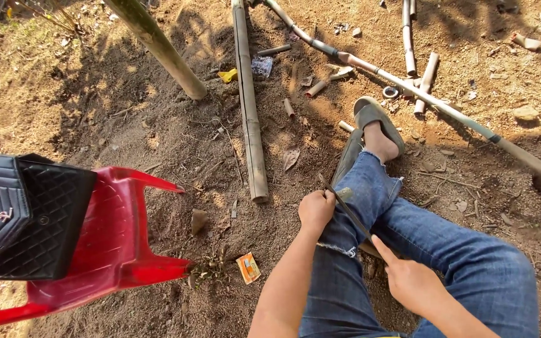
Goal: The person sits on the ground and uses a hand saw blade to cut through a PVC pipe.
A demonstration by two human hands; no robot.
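Dark blade [345,209] – left hand [315,209] gripping, tip hidden

Under both hands lie faded blue denim jeans [446,250] with pale frayed tears — the left hand [315,209] grips a thin dark blade [349,213]. Far to that hand's left, a glossy red plastic chair [114,244] carries a black diamond-quilted bag [26,216]; just below-left of it lies a small orange-and-white packet [248,268] on brown dirt.
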